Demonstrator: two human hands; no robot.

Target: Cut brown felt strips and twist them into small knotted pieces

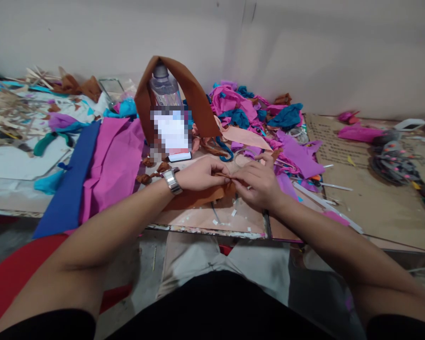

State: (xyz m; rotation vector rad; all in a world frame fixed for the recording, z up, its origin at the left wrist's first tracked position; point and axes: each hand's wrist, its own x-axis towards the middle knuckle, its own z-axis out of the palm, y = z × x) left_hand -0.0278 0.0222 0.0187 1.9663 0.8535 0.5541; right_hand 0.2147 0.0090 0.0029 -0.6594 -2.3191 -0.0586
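"Where's the brown strip (pixel 219 174)?"

"Between the left hand (pixel 202 174) and right hand (pixel 260 183), near the tabletop's (pixel 242 221) front edge, long axis roughly sideways."

"How are they set?"

"Both pinch it, fingertips almost meeting, so neither is nearer; brown paper (pixel 198 197) lies just beneath."

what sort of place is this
Most likely a craft workroom: crumpled coloured scraps are heaped on a worktable, pale strips lie strewn to the left, and the left hand and right hand pinch brown material.
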